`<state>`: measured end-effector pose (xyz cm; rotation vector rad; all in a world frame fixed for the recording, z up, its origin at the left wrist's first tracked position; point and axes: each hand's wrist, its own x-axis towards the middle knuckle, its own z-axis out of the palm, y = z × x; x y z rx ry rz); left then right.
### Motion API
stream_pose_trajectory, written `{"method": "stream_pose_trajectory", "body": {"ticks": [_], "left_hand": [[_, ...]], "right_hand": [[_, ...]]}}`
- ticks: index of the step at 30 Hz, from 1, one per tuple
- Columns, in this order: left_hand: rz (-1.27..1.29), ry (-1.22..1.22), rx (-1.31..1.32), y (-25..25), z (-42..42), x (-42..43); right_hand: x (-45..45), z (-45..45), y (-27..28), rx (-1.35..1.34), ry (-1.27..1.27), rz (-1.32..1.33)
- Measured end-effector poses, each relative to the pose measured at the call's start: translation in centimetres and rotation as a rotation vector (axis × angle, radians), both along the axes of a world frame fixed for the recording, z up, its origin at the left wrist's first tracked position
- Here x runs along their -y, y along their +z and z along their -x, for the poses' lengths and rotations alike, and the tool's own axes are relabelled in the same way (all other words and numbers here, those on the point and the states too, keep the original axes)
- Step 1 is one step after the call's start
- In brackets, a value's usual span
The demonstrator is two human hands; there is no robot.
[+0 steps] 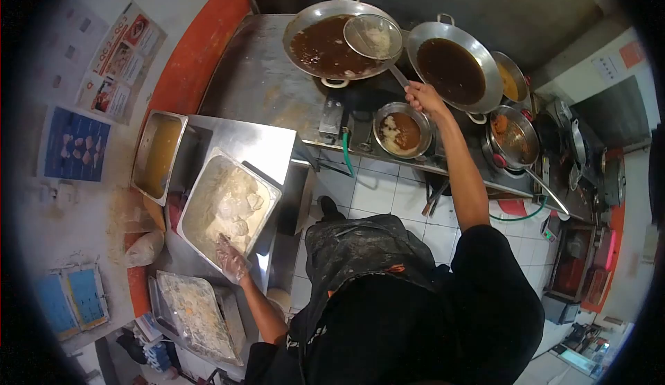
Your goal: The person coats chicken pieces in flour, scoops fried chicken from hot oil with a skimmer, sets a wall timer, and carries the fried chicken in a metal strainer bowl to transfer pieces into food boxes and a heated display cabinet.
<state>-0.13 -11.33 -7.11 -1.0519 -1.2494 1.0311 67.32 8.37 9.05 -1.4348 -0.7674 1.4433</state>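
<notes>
My right hand (427, 99) is closed around the handle of a mesh skimmer (374, 36). Pale fried bits lie in its basket, which is over the right side of a large wok (305, 24) of dark brown oil. My left hand (232, 260), in a thin see-through plastic glove, reaches over the near edge of a steel pan (201, 227) of flour. Its fingers look stretched out, touching the flour beside several flour-coated pieces (235, 208); the fingertips are partly hidden by flour.
A second wok (490, 38) of dark oil stands right of the first. In front is a bowl (420, 151) with pale bits in brown liquid. A strainer (530, 139) sits further right. Left are a yellowish liquid container (181, 123) and a floury tray (208, 343).
</notes>
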Motion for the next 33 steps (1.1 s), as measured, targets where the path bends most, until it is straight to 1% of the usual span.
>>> {"method": "stream_pose_trajectory", "body": {"ticks": [3, 4, 5, 6, 7, 8, 9, 11, 12, 14, 15, 16, 17, 18, 19, 20, 21, 22, 23, 25, 26, 27, 28, 29, 31, 33], "left_hand": [[-0.028, -0.095, -0.488, 0.6, -0.6, 0.5], [-0.030, -0.145, -0.395, -0.5, 0.3, 0.1], [-0.029, -0.126, -0.429, -0.1, -0.2, 0.0], [-0.027, -0.107, -0.463, 0.5, -0.8, -0.1], [-0.025, -0.088, -0.497, 0.9, -1.3, -0.2], [-0.317, -0.056, -0.885, 6.5, -4.9, -0.3], [-0.190, -0.065, -0.934, 2.8, -1.4, -0.7], [0.065, -0.088, -1.051, -4.0, 5.1, -1.5], [0.035, -0.118, -0.947, -4.6, 6.0, -1.4], [-0.026, -0.158, -0.720, -5.4, 6.4, -2.0], [-0.053, -0.171, -0.603, -5.5, 6.4, -2.1], [-0.065, -0.187, -0.545, -5.1, 6.1, -1.9], [-0.078, -0.204, -0.486, -4.8, 5.9, -1.6], [-0.068, -0.200, -0.734, -3.5, 5.8, -0.7], [0.101, -0.103, -0.960, -2.4, 5.3, -1.1], [0.290, -0.043, -1.235, -1.8, 5.2, -1.6], [0.483, -0.037, -1.491, -1.1, 5.0, -2.0], [0.447, -0.059, -1.545, -0.6, 4.4, -2.2], [0.273, -0.072, -1.501, 0.3, 3.4, -2.3], [-0.235, -0.101, -1.442, 2.1, 0.8, -2.0], [-0.440, -0.094, -1.448, 3.6, -0.5, -1.8], [-0.633, -0.083, -1.483, 5.4, -2.1, -1.3], [-0.563, -0.109, -1.330, 3.9, -0.4, -2.1], [-0.485, -0.156, -1.155, 1.7, 2.3, -2.9], [-0.492, -0.250, -0.894, 0.3, 5.0, -4.4], [-0.675, -0.312, -1.124, 3.2, 2.0, -5.0]], "right_hand": [[8.1, -1.8, -0.7, 0.056, -0.047, -0.027], [10.8, -2.3, -1.3, 0.156, -0.083, -0.024], [13.2, -2.6, -1.8, 0.256, -0.115, -0.021], [15.2, -2.5, -2.3, 0.253, -0.118, -0.022], [17.5, -1.9, -3.0, 0.429, -0.134, 0.020], [19.6, -1.5, -3.9, 0.600, -0.154, 0.064], [21.3, -1.4, -5.4, 0.932, -0.081, -0.004], [24.0, -1.0, -7.5, 1.118, -0.003, 0.100], [25.8, -0.7, -8.8, 1.101, -0.018, 0.123], [28.3, -0.9, -11.9, 1.267, -0.028, 0.066], [29.4, -1.0, -14.4, 1.262, -0.038, 0.074], [30.7, -1.1, -17.3, 1.328, -0.018, 0.112], [32.0, -1.2, -18.8, 1.393, 0.001, 0.157], [32.3, -1.1, -18.3, 1.352, 0.027, 0.215], [31.6, -1.6, -17.7, 1.362, 0.003, 0.214], [31.3, -1.8, -17.1, 1.297, 0.000, 0.194], [32.1, -0.7, -17.3, 1.213, -0.001, 0.195], [31.5, -0.6, -18.0, 1.143, -0.029, 0.182], [30.9, -0.2, -16.8, 1.074, -0.022, 0.253], [29.4, -0.9, -19.9, 0.833, -0.113, 0.114], [28.7, -1.0, -17.5, 0.466, -0.123, 0.190], [27.9, -1.6, -19.8, 0.252, -0.121, 0.084], [27.0, -1.7, -18.6, 0.167, -0.141, 0.095], [26.3, -2.5, -18.9, 0.176, -0.064, 0.051], [25.5, -4.2, -16.8, 0.399, 0.210, 0.175], [26.1, -7.2, -14.5, 0.437, 0.142, 0.152]]}}
